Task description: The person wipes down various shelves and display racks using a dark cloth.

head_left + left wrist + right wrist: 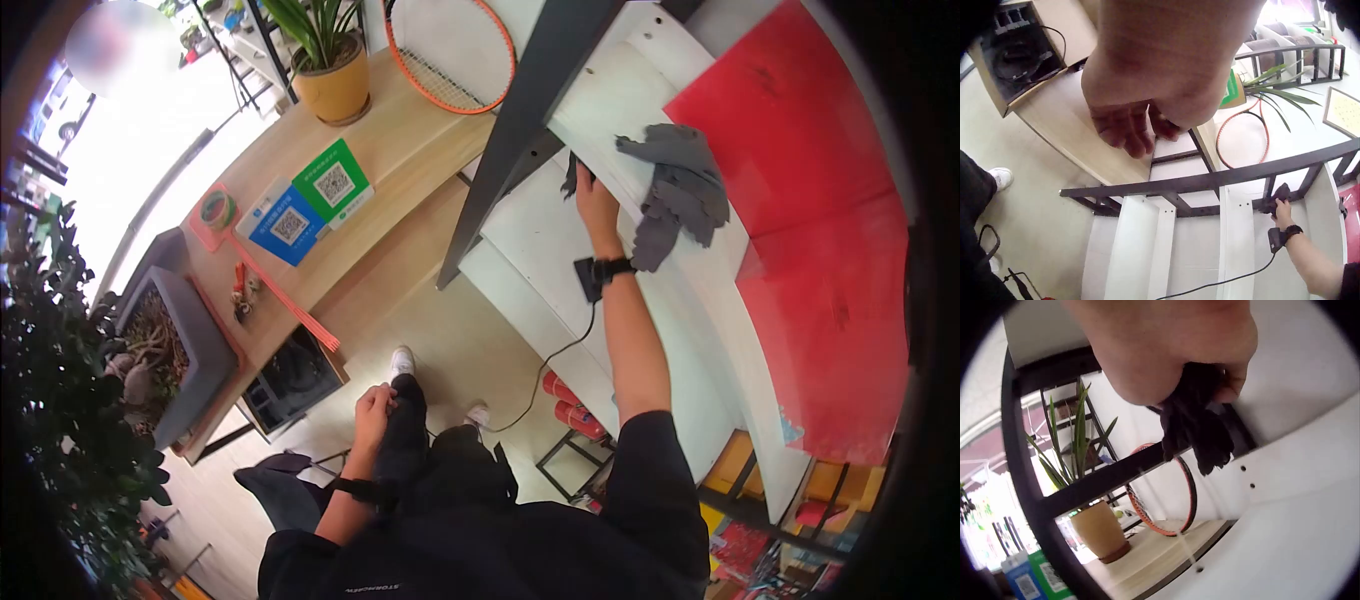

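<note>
From the head view, the right hand (596, 205) is gripping a dark cloth (571, 176) against the white shelf (640, 120); the left hand (373, 410) is hanging curled by the thigh. At the left wrist, its fingers (1124, 129) are curling, holding nothing. At the right wrist, the grip is clutching the cloth (1197, 428) by the black frame (1104, 478).

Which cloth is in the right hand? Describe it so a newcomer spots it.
Start at the white shelf unit with the dark frame. The right hand grips a small dark cloth at the frame bar. Unlike the larger grey cloth draped alone nearby, it is bunched in the fingers.
</note>
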A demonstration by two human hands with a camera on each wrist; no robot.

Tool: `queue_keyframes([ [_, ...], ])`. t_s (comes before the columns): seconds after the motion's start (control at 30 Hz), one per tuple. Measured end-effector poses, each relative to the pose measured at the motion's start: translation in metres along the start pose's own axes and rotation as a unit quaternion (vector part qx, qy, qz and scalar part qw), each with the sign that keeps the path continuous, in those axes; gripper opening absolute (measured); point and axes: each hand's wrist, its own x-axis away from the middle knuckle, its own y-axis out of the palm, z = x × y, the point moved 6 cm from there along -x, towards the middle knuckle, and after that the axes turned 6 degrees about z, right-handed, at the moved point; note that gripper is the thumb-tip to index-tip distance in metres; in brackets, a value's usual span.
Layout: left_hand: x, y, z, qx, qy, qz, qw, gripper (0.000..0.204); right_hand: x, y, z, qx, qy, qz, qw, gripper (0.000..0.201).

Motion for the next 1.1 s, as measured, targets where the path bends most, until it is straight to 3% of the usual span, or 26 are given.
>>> queue_keyframes([
  [0.1,0.002,-0.011,-0.026,-0.001,-0.015,0.015,1.0,0.035,-0.042,0.021,-0.005,0.097,-0.098,-0.077,0.987,0.027],
  [0.27,0.001,-0.024,-0.037,0.006,-0.047,0.047,0.998,0.036,-0.047,0.053,-0.007,0.087,0.072,-0.231,0.966,0.023],
  [0.33,-0.001,-0.026,-0.037,0.02,-0.05,0.056,0.997,0.037,-0.042,0.052,-0.022,0.023,0.09,-0.243,0.966,0.02],
  [0.4,-0.006,-0.028,-0.04,0.026,-0.045,0.063,0.997,0.037,-0.033,0.041,-0.056,-0.108,0.053,-0.207,0.971,0.017],
  [0.5,-0.006,-0.025,-0.043,0.03,-0.057,0.063,0.996,0.036,-0.022,0.027,-0.088,-0.264,0.041,-0.296,0.917,0.02],
  [0.53,-0.007,-0.024,-0.045,0.03,-0.056,0.064,0.996,0.036,-0.021,0.023,-0.096,-0.269,0.095,-0.343,0.895,0.023],
  [0.63,-0.007,-0.02,-0.047,0.037,-0.054,0.067,0.996,0.036,-0.027,0.026,-0.087,-0.232,0.006,-0.318,0.919,0.021],
  [0.73,-0.001,-0.021,-0.043,0.032,-0.066,0.078,0.994,0.036,-0.04,0.042,-0.05,-0.15,-0.057,-0.222,0.962,0.018],
  [0.77,0.001,-0.023,-0.042,0.03,-0.072,0.083,0.994,0.036,-0.043,0.049,-0.029,-0.124,0.056,-0.267,0.954,0.017],
  [0.8,0.002,-0.024,-0.042,0.036,-0.072,0.088,0.993,0.036,-0.048,0.058,-0.01,-0.084,0.058,-0.27,0.957,0.022],
  [0.83,0.005,-0.028,-0.043,0.041,-0.073,0.094,0.992,0.036,-0.042,0.076,0.031,0.01,0.03,-0.222,0.975,0.025],
  [0.9,0.011,-0.037,-0.051,0.05,-0.075,0.107,0.99,0.036,-0.056,0.082,0.05,0.082,0.094,-0.258,0.958,0.029],
  [1.07,0.019,-0.059,-0.065,0.068,-0.094,0.137,0.984,0.036,-0.046,0.103,0.098,0.114,0.0,-0.146,0.983,0.031],
  [1.1,0.021,-0.06,-0.065,0.067,-0.098,0.139,0.983,0.036,-0.046,0.095,0.081,0.098,0.017,-0.162,0.982,0.029],
])
